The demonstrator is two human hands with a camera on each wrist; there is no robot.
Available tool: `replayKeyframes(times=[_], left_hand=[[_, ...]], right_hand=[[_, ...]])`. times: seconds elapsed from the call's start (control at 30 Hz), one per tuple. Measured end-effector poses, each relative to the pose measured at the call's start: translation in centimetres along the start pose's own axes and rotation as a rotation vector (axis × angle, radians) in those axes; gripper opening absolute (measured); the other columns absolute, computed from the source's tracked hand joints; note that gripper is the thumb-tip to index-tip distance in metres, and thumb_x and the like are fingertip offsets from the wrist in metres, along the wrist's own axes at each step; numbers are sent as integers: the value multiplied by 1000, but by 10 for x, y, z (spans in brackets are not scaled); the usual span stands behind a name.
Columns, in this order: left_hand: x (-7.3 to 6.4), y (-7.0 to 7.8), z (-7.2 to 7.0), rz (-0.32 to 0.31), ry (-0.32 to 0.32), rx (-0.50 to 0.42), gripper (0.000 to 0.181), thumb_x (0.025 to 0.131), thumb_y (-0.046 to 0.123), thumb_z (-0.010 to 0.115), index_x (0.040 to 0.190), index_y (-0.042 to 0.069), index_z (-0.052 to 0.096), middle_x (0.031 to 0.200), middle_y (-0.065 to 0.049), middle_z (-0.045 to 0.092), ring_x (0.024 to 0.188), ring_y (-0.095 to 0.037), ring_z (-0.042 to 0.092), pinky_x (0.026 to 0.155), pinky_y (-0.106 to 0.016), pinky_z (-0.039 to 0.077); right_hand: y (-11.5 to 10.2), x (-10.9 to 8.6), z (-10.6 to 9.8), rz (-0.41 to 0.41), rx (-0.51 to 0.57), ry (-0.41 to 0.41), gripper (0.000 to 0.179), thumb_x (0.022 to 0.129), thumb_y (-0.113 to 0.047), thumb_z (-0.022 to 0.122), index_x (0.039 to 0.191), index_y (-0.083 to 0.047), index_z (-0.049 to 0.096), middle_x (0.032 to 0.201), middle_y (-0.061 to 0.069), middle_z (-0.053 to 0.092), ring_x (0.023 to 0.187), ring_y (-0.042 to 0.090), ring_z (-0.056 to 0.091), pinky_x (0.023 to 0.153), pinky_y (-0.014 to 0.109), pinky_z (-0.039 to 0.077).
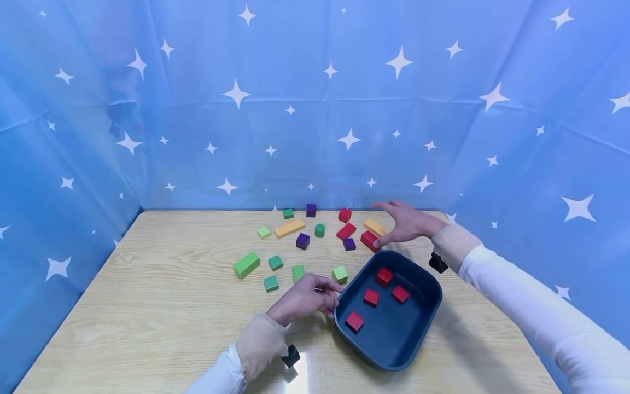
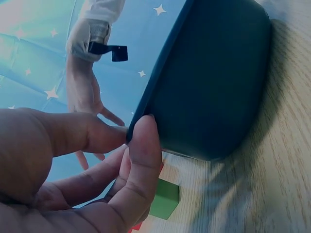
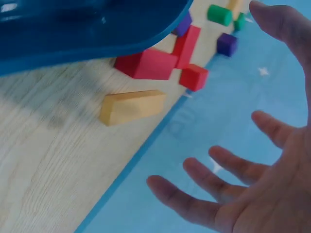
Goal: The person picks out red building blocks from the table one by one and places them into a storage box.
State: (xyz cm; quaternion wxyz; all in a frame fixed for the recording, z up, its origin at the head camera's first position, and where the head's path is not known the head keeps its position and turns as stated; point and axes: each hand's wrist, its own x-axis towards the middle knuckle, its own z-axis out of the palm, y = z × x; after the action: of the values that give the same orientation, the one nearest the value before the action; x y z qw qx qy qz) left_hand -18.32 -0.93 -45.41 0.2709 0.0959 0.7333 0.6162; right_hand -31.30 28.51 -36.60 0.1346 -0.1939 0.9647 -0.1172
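My left hand (image 1: pixel 307 298) pinches the rim of a dark blue plastic bin (image 1: pixel 428 323) at its left side; in the left wrist view, thumb and fingers (image 2: pixel 145 145) meet on that rim. Several red blocks (image 1: pixel 371 297) lie inside the bin. Beyond the bin's far edge hovers my right hand (image 1: pixel 406 221), its fingers spread with nothing between them. Its thumb overlaps a red rectangular block (image 1: pixel 369 239) in the head view. A yellow-orange block (image 3: pixel 133 106) lies beside that one, and a flat red block (image 3: pixel 186 47) and a red cube (image 3: pixel 194 77) are close by.
Green blocks, among them a long one (image 1: pixel 246 265) and a cylinder (image 1: pixel 320 230), are scattered left of the bin. Purple cubes (image 1: pixel 303 241) and a second yellow-orange block (image 1: pixel 290 228) lie among them. A blue star-patterned curtain (image 1: pixel 295 126) borders the wooden table (image 1: pixel 162 306).
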Motion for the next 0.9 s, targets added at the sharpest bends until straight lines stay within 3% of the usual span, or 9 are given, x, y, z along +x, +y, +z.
replayKeyframes(times=[0.3,0.43,0.53,0.63,0.73,0.9], left_hand=[[1,-1,-1,11,-1,-5,27,90,-6,65,115,3,74,92,-10,65,74,-18,64,73,-38,64],[1,-1,-1,14,-8,-11,27,90,-5,65,114,3,74,92,-10,65,73,-18,65,73,-38,64],[1,0,0,9,-11,-11,27,90,-5,65,114,3,73,92,-10,65,72,-18,65,72,-36,64],[1,2,0,8,-8,-7,26,90,-5,65,113,3,73,92,-10,65,72,-18,65,72,-36,64],[1,3,0,2,2,-6,24,91,-5,65,112,3,73,91,-10,65,70,-18,66,71,-35,64],[0,2,1,-7,8,-17,24,91,-5,65,112,3,74,90,-10,65,70,-18,65,71,-34,64]], right_hand=[[11,35,10,29,-10,-117,101,81,-54,81,161,-21,30,166,27,21,151,51,23,113,72,34],[13,45,20,64,-2,-170,99,81,-53,82,160,-21,32,164,26,28,148,49,31,112,69,38],[12,52,27,46,-7,-187,95,82,-47,83,158,-16,36,158,26,39,143,47,41,110,64,44],[11,58,31,6,-27,-193,88,82,-41,84,153,-10,43,147,27,52,134,44,52,104,57,51],[9,62,33,-17,-45,-193,81,81,-36,85,147,-7,49,129,24,62,114,35,61,91,46,56],[7,67,37,-6,-47,-199,71,81,-28,86,141,-5,54,107,15,64,89,23,59,74,32,53]])
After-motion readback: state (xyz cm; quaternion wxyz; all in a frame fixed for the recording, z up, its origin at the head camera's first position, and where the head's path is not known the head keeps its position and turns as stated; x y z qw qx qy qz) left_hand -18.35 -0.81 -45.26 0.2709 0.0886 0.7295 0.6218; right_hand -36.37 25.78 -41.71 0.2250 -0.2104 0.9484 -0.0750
